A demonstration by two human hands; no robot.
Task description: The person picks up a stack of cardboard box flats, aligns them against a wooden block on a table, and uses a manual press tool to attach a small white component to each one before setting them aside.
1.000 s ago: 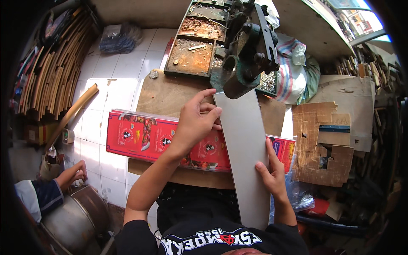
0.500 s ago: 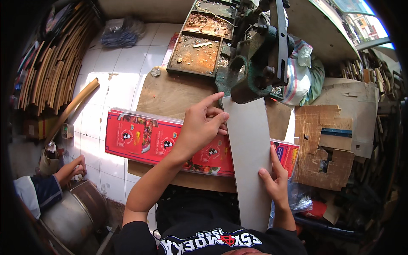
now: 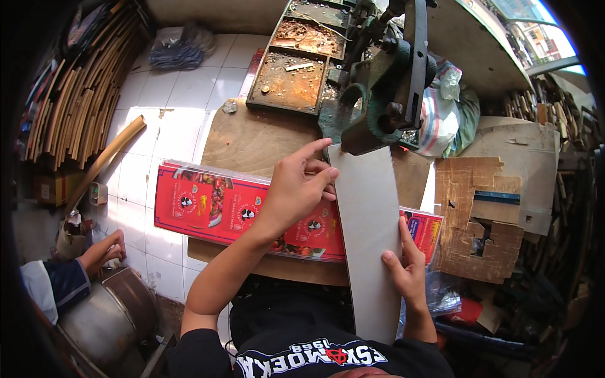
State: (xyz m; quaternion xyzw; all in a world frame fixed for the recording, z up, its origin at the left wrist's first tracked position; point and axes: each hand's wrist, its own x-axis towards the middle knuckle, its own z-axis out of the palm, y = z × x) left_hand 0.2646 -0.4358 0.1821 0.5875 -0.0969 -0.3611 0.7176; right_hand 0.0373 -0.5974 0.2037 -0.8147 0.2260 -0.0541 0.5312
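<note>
At the centre of the wooden bench (image 3: 252,135), the grey board strip (image 3: 368,239) lies over a red printed sheet (image 3: 214,208), its far end under the green press (image 3: 378,107). The left hand (image 3: 296,192) presses its left edge, fingers spread flat. The right hand (image 3: 406,268) pinches its near right edge, apparently keeping it aligned.

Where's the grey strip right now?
Head view, centre-right: the grey strip lies across the red box, far end under the green press, between both hands.
</note>
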